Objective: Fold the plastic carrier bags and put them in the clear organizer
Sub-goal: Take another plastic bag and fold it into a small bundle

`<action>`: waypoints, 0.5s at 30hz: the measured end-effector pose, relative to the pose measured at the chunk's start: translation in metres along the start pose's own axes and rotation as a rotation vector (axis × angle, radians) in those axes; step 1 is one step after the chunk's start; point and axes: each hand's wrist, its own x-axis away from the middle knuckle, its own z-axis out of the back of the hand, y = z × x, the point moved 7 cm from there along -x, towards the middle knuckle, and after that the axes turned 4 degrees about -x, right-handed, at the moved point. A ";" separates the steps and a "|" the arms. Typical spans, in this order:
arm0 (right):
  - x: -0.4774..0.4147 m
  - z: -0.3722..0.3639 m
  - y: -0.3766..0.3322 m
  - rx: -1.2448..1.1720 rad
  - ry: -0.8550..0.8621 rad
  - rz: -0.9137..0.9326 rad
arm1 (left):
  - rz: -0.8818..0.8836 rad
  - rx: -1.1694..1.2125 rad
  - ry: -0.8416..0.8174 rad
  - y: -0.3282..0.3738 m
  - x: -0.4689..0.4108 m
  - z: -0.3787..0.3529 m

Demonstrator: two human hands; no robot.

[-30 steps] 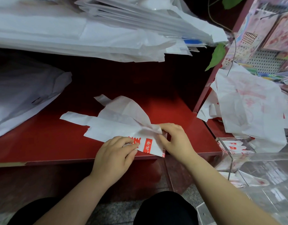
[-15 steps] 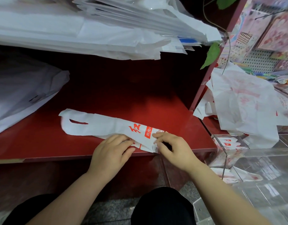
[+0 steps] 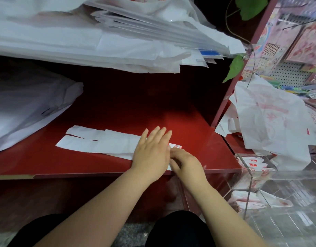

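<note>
Fingers [image 3: 158, 135] of left hand [image 3: 152, 154] straight, close together, pressing flat on folded white carrier bag [image 3: 100, 143], right hand [image 3: 187, 164] fingers curled, pinching bag's right end, bag along near edge of red shelf [image 3: 198, 125], clear organizer [image 3: 278, 177] at near right.

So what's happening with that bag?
A person is folding a white bag on a red shelf. It lies as a long flat strip, handles pointing left. The left hand presses it flat with straight fingers, and the right hand curls round its near end. Folded bags sit in the clear organizer to the right, with loose bags piled behind it.
</note>
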 end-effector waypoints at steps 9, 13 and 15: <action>0.000 0.000 0.001 0.035 0.016 -0.024 | 0.192 -0.051 -0.484 -0.049 0.012 -0.041; 0.000 0.002 0.002 0.051 0.022 -0.022 | 0.289 -0.111 -0.514 -0.106 0.022 -0.027; 0.000 0.001 0.002 0.061 0.022 -0.022 | 0.338 -0.125 -0.513 -0.132 0.030 -0.018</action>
